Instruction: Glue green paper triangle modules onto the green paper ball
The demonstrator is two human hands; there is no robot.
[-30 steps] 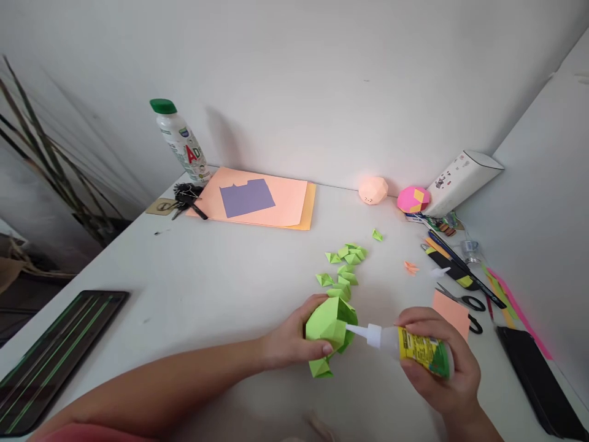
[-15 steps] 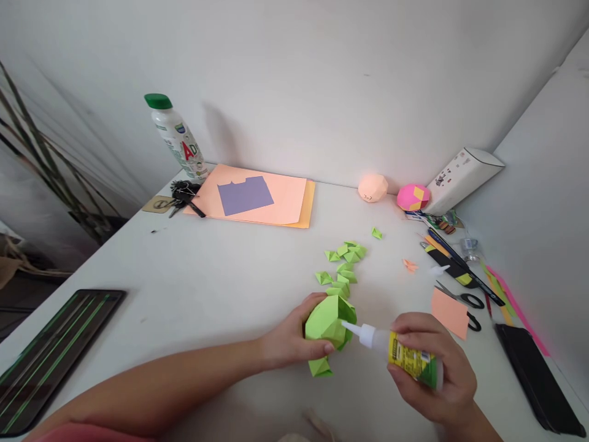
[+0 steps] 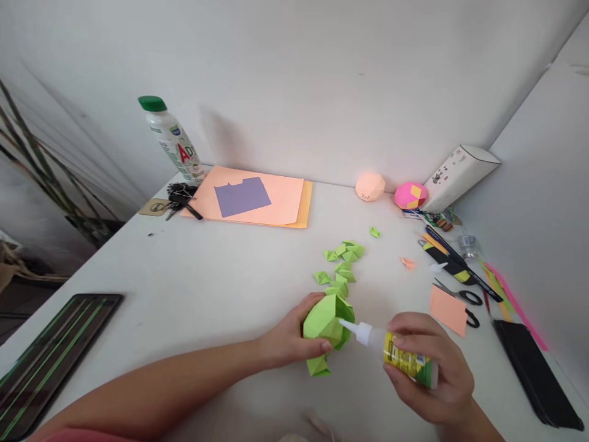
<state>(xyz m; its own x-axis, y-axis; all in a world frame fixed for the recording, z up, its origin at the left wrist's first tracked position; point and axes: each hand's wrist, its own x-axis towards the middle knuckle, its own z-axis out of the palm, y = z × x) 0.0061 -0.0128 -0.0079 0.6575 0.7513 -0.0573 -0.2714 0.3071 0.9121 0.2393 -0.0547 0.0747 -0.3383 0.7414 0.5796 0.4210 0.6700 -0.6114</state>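
Note:
My left hand (image 3: 301,334) grips a hollow green folded-paper ball (image 3: 323,322) from its left side, thumb low on the front and fingers behind. The ball's right side is open and shows its inside. In my right hand (image 3: 432,368) is a glue bottle (image 3: 407,356) with a yellow and green label, tipped to the left. Its thin white nozzle meets the edge of the ball's opening. A folded green piece (image 3: 318,366) shows just under the ball. Several small folded green paper pieces (image 3: 343,270) lie in a trail behind it.
Scissors (image 3: 469,298) lie partly under an orange paper square (image 3: 448,312) at right, near pens, a cutter (image 3: 446,261) and a black case (image 3: 536,374). Orange sheets (image 3: 285,199), keys and a bottle (image 3: 177,144) stand at back left. A tablet-like device (image 3: 59,362) lies left.
The view has shifted slightly. Both hands keep the same hold, and the nozzle stays at the edge of the ball's opening.

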